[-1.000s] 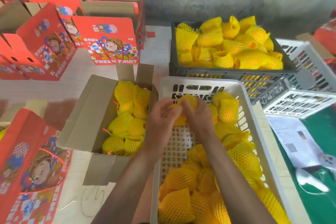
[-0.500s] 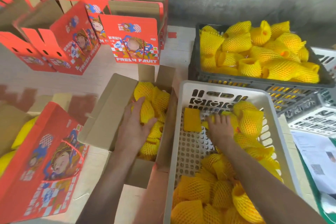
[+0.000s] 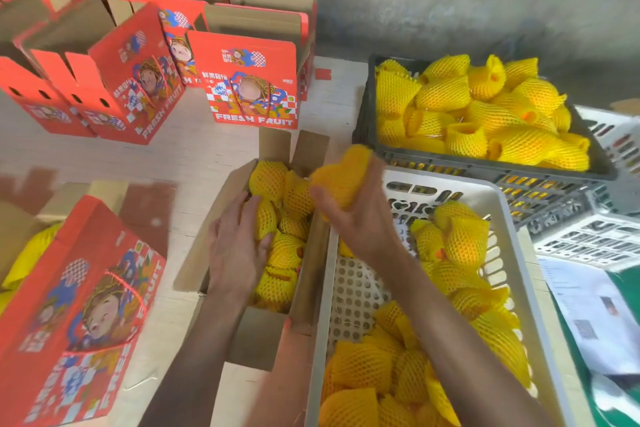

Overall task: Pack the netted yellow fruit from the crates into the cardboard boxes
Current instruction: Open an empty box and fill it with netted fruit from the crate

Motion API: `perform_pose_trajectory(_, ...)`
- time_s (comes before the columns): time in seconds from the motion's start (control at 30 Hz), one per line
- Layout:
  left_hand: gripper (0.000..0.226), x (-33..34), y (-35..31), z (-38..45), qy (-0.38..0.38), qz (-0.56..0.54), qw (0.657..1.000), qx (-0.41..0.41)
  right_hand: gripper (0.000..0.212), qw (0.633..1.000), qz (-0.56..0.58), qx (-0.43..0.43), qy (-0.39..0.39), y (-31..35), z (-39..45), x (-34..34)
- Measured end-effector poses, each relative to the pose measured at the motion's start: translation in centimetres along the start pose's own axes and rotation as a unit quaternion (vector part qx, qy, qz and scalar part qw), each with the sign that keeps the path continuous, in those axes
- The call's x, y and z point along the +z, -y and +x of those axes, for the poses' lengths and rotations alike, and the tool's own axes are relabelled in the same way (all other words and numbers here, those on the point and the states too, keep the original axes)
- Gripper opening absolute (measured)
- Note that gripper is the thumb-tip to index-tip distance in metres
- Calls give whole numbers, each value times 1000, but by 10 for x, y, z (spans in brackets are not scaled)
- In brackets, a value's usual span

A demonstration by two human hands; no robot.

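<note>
We are holding one yellow fruit in its yellow foam net [image 3: 341,177] in our right hand [image 3: 360,218], fingers curled under and around it, thumb pressing its near side. It is hanging just above the wall shared by the open brown cardboard box [image 3: 211,215] and the white plastic crate [image 3: 512,253], its long axis running up and away from our palm, tilted toward the far right. The gap it seems meant for is lying to the left of and below these fingers, at the far end of the box among the netted fruits already packed [image 3: 287,246].

Our left hand [image 3: 239,246] is lying closer to that gap, fingers straight and pressing on a packed fruit along the box's left side, apparently steadying the row. So the right hand, we judge, is needing a short drop leftward.

Further off, a dark grey crate of netted fruit [image 3: 485,170] is sitting beyond the white one, and red printed fruit boxes [image 3: 249,80] are standing to the far left.
</note>
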State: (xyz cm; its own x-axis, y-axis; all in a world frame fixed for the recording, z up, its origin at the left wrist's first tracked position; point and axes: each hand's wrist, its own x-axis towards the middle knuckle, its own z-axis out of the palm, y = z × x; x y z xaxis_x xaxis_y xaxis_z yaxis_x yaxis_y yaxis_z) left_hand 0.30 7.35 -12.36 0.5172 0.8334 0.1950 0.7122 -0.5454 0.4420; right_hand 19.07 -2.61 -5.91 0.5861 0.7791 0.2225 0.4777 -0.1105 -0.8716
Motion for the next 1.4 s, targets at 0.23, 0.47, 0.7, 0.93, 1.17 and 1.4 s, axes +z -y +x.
perform_pose_trajectory(0.23,77,3,-1,-3,-7,38,999,7,69,855,-478,-104,170,-8,-24,82)
perform_pose_trajectory(0.47,73,-6,-13,-6,32,2,999,-36,73,854,-473,-60,207,2,-33,90)
perform_pose_trajectory(0.7,18,-6,-105,-24,-18,-266,961,70,42,921,-389,8,-4,-31,-16,-36)
perform_pose_trajectory(0.93,46,95,-221,-12,291,-300,908,-38,62,785,-540,303,17,-107,-32,-123)
perform_pose_trajectory(1.17,75,182,-245,29,420,-364,790,-258,35,780,-571,257,-4,-128,-39,-109)
perform_pose_trajectory(1.4,61,186,-245,33,415,-401,771,-269,69,852,-470,228,22,-136,-46,-131)
